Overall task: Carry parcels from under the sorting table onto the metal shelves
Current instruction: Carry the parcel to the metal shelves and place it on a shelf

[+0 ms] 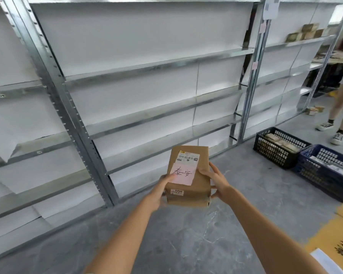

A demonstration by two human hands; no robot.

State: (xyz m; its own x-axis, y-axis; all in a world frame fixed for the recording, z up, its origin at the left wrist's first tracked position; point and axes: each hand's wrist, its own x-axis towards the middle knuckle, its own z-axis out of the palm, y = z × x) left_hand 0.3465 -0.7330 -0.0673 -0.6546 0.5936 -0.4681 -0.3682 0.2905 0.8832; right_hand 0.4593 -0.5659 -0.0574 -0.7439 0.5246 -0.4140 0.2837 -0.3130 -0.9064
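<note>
1. Far left, the metal shelves (147,66) stand bare in the bays straight ahead, level after level with nothing on them, so I judge the job is barely begun here.
2. The left hand (158,191) clasps the near left edge of the brown parcel (188,175), thumb lying across the pink note.
3. The parcel itself rides in mid-air in front of the lower shelves, held over the grey floor (186,240), touching no shelf yet: picked up, not yet placed.
4. Writing on it: a pink slip (183,174) bears two handwritten characters, 泰安. Below, a small white sticker (177,192) reads 2259. The shipping label (188,156) above has a barcode, too small to read.
5. The right hand (216,181) closes on the parcel's right side, fingers wrapped round the edge.
6. Further right, a black crate (279,147) and a blue crate (325,171) on the floor hold more packets, so plenty is left, I reckon.
7. Upper right, a few brown boxes (305,32) already sit on a far shelf.
8. Far right, another person's legs (339,107) stand by the shelving; a yellow carton (333,240) shows dark print, cut off and unreadable.
</note>
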